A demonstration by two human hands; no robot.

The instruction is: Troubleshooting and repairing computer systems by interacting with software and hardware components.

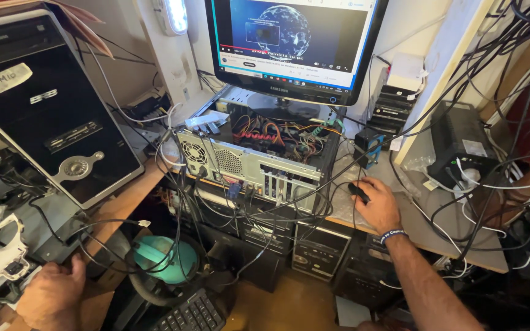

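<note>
- Daylight is warm and fairly bright across the middle of the frame, on the open computer case (259, 160) and the desk (424, 227).
- A lamp (175, 15) at the top edge glows white — blown out, no detail.
- The monitor (292, 43) is bright yet readable.
- Lower right and the space under the desk sink into deep shadow.
- Wide-angle bending leans the edges outward — the upper left tower (44, 104) tilts.
- Focus is sharp overall.

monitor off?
No. The monitor behind the open computer case is lit, showing a video page with a globe image, while the right hand rests on the mouse.
</note>
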